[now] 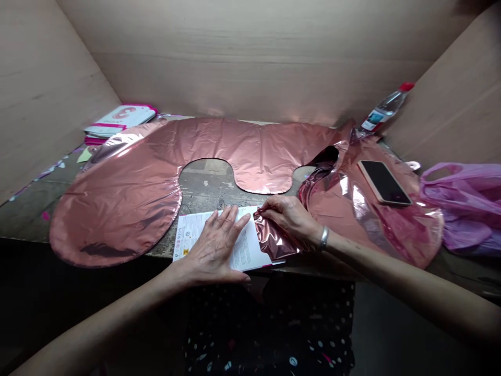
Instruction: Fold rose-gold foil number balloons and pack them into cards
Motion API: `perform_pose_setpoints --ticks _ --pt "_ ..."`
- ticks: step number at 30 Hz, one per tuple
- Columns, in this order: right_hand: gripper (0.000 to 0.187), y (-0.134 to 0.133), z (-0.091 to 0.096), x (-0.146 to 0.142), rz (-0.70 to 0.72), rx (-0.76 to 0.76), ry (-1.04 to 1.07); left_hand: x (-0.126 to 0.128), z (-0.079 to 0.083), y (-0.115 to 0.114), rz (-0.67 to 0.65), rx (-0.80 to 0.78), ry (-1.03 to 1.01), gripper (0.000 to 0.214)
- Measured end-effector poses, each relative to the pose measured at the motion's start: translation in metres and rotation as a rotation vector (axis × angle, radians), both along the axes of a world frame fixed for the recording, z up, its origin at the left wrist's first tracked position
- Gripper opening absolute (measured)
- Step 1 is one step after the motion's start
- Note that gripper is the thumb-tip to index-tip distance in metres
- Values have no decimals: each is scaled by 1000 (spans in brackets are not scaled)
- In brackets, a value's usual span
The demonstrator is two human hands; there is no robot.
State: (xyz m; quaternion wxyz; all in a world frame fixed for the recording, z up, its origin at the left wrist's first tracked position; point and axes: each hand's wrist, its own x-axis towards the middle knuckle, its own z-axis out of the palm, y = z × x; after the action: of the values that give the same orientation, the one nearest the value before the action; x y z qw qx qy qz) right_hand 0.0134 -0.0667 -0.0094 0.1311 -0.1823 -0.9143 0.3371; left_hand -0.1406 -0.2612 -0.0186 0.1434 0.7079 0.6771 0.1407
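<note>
My left hand (219,243) lies flat with fingers spread on a white printed packaging sleeve (245,250) at the table's front edge. At the sleeve's right end, my right hand (287,216) pinches a folded rose-gold foil balloon (274,239). Part of this foil overlaps the sleeve; whether it goes inside cannot be made out. Behind both hands a large flat rose-gold foil balloon (117,209), curved like a number three, stretches across the table. More foil balloons (332,203) are stacked to the right of my right hand.
A phone (384,181) rests on the foil stack. Behind it a clear bottle with a red cap (385,110) leans against the board wall. A pink plastic bag (465,203) sits far right. Several printed packages (121,120) are piled back left. Board walls (250,57) enclose the table.
</note>
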Motion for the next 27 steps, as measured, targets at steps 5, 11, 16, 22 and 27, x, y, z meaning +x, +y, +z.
perform_pose_setpoints --ticks 5,11,16,22,27 --pt "9 -1 3 -20 -27 -118 -76 -1 -3 0 0 14 38 124" --pt "39 5 13 -8 -33 -34 -123 -1 -3 -1 22 28 84 122" --pt "41 7 21 25 -197 -116 -258 0 -4 -1 49 50 73 121" --pt "34 2 28 40 -78 -263 -293 0 -6 -1 47 70 82 121" --pt "31 -3 29 36 16 -182 -342 2 -3 0 51 51 66 123"
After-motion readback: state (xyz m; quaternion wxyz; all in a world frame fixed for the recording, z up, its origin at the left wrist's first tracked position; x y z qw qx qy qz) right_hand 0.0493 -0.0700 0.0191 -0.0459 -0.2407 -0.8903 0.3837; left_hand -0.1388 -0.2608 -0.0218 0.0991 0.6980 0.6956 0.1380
